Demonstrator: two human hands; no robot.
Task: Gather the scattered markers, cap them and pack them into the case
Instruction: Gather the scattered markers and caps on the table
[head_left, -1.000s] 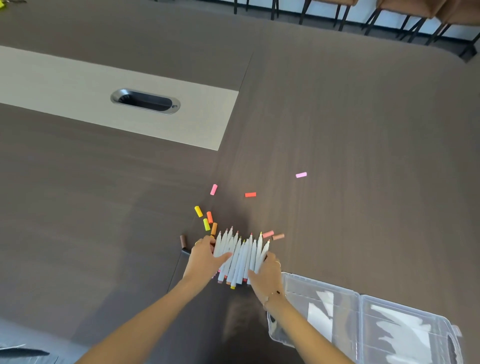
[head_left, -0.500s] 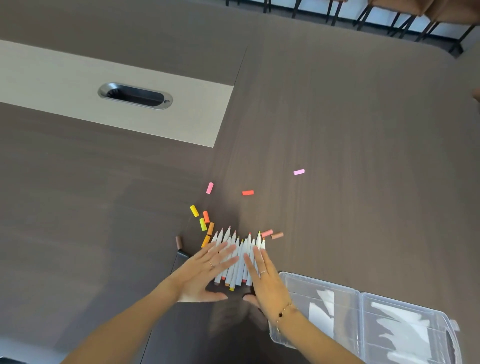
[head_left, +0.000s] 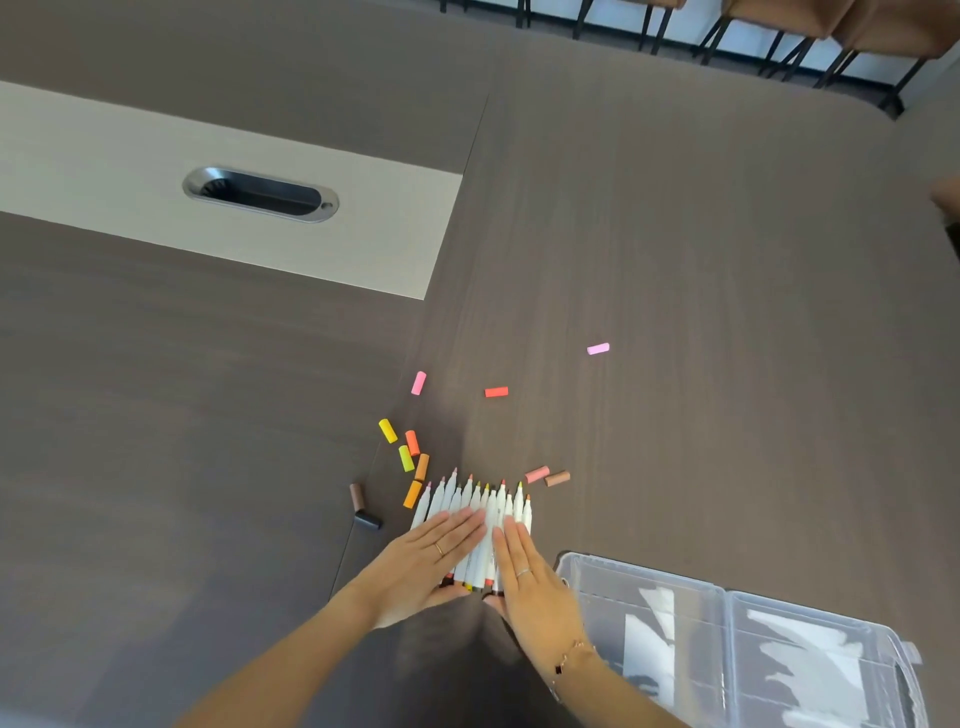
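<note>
Farthest left of the left grip, a brown cap (head_left: 356, 495) and a dark cap (head_left: 368, 520) lie on the table (head_left: 727, 312). Just ahead of that grip and a little to its left sits a cluster of loose caps: yellow cap (head_left: 387, 431), orange-red cap (head_left: 412, 442), lime cap (head_left: 406, 458) and two orange ones nearer the marker tips.

The left grip (head_left: 426, 556) lies flat, fingers straight, pressing on the left side of the row of markers (head_left: 475, 519). The right grip (head_left: 530, 582) is flat too, fingers straight, laid on the row's right side. Neither grasps anything. The markers lie side by side between and under both grips, coloured tips bare and pointing away from the person.

Ahead of the grips are a pink cap (head_left: 418, 382) and a red cap (head_left: 496, 392); a salmon cap (head_left: 537, 474) and a tan cap (head_left: 557, 478) lie just ahead of the right grip, and a pale pink cap (head_left: 598, 348) well beyond it. The clear case (head_left: 727, 649) lies open, just right of the right grip.

Risks, as I judge them: round barrels under flat palms may roll and fan out again if pressure is uneven. Bare tips could smear ink on the table or on skin. With many similar warm shades, a cap could easily go onto the wrong marker.
</note>
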